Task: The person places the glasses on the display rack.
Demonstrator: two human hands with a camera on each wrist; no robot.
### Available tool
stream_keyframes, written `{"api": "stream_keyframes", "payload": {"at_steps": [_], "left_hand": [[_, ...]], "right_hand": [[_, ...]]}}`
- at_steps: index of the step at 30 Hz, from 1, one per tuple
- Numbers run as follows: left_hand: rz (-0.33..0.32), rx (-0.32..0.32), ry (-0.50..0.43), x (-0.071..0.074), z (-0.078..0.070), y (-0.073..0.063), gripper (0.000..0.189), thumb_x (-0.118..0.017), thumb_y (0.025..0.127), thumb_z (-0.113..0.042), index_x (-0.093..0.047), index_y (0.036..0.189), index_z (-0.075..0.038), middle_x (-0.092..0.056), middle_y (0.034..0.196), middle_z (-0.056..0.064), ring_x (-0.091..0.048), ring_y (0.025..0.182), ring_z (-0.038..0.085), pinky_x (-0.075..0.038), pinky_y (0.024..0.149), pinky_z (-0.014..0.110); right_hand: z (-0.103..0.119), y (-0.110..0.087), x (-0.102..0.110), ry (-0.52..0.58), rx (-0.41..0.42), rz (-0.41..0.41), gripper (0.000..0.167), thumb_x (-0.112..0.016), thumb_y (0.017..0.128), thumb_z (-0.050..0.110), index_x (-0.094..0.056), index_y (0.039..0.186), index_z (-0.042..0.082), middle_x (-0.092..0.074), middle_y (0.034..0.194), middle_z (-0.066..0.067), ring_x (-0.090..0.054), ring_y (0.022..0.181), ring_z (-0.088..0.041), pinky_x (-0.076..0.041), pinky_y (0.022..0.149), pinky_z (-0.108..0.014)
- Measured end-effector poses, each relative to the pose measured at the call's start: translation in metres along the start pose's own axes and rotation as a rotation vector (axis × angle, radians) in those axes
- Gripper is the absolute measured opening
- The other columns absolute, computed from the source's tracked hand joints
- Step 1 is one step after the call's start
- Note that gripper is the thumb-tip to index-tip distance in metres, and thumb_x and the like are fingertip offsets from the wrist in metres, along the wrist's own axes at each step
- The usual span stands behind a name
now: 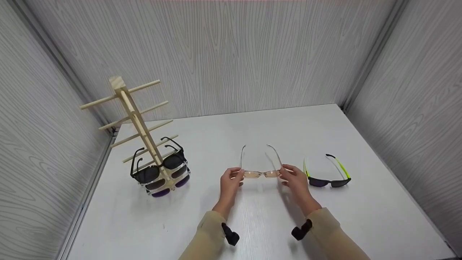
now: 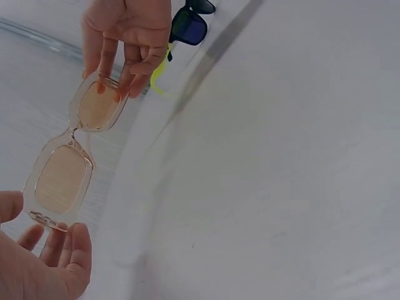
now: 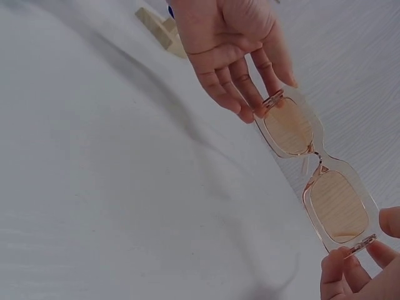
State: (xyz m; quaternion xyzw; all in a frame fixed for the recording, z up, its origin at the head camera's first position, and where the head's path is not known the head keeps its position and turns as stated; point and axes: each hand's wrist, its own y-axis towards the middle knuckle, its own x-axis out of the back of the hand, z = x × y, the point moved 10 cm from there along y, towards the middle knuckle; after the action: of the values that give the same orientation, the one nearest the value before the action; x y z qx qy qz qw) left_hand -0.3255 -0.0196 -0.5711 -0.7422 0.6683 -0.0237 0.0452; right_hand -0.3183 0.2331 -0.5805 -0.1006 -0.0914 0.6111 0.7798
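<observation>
A pair of sunglasses with a clear frame and pale orange lenses is held up over the white table, its temples unfolded and pointing away from me. My left hand pinches the left end of the frame between thumb and fingers. At the opposite end, my right hand grips the frame the same way. Both wrist views show the tinted lenses between the two hands, with fingertips at the hinges.
On the left stands a wooden display rack with several pegs. Black sunglasses and further pairs hang low on it. To the right, sunglasses with neon yellow temples lie unfolded on the table. Wood-grain panels enclose the back and sides.
</observation>
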Motion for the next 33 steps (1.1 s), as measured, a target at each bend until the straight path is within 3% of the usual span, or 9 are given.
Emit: {"api": "stream_keyframes", "payload": {"at_steps": [5, 12, 19, 26, 33], "left_hand": [[-0.003, -0.021, -0.013, 0.006, -0.005, -0.007, 0.035, -0.064, 0.089, -0.025, -0.058, 0.114, -0.002, -0.060, 0.097, 0.009, -0.061, 0.091, 0.029, -0.053, 0.074, 0.033], [0.001, -0.033, -0.051, 0.015, -0.010, -0.019, 0.034, -0.065, 0.088, -0.021, -0.058, 0.116, -0.002, -0.058, 0.098, 0.011, -0.060, 0.093, 0.032, -0.053, 0.075, 0.034], [0.000, -0.038, -0.058, 0.025, -0.014, -0.029, 0.034, -0.065, 0.088, -0.020, -0.058, 0.116, -0.004, -0.058, 0.100, 0.011, -0.058, 0.096, 0.035, -0.053, 0.076, 0.035], [0.012, -0.020, -0.045, 0.039, -0.016, -0.041, 0.038, -0.066, 0.087, -0.021, -0.057, 0.119, -0.004, -0.060, 0.098, 0.010, -0.060, 0.093, 0.033, -0.053, 0.075, 0.034], [0.016, -0.015, -0.031, 0.047, -0.017, -0.052, 0.042, -0.068, 0.086, -0.022, -0.055, 0.122, -0.002, -0.060, 0.097, 0.010, -0.061, 0.094, 0.033, -0.053, 0.076, 0.034]], "right_hand": [[0.003, -0.007, -0.004, 0.001, 0.016, 0.015, 0.043, -0.065, 0.088, 0.026, -0.055, 0.125, 0.005, -0.062, 0.109, -0.010, -0.060, 0.098, -0.023, -0.051, 0.081, -0.038], [0.010, -0.020, -0.010, 0.073, 0.072, 0.044, 0.039, -0.064, 0.089, 0.019, -0.055, 0.124, 0.003, -0.064, 0.104, -0.011, -0.060, 0.094, -0.025, -0.048, 0.085, -0.047], [0.014, -0.029, -0.017, 0.086, 0.075, 0.069, 0.036, -0.064, 0.089, 0.015, -0.057, 0.122, 0.002, -0.065, 0.103, -0.011, -0.059, 0.093, -0.023, -0.051, 0.078, -0.039], [0.014, -0.039, -0.025, 0.069, 0.067, 0.098, 0.036, -0.064, 0.089, 0.015, -0.057, 0.122, 0.003, -0.065, 0.105, -0.013, -0.059, 0.096, -0.024, -0.049, 0.081, -0.043], [0.015, -0.047, -0.030, 0.049, 0.086, 0.116, 0.039, -0.065, 0.089, 0.017, -0.055, 0.124, 0.002, -0.064, 0.106, -0.013, -0.059, 0.096, -0.024, -0.050, 0.077, -0.039]]}}
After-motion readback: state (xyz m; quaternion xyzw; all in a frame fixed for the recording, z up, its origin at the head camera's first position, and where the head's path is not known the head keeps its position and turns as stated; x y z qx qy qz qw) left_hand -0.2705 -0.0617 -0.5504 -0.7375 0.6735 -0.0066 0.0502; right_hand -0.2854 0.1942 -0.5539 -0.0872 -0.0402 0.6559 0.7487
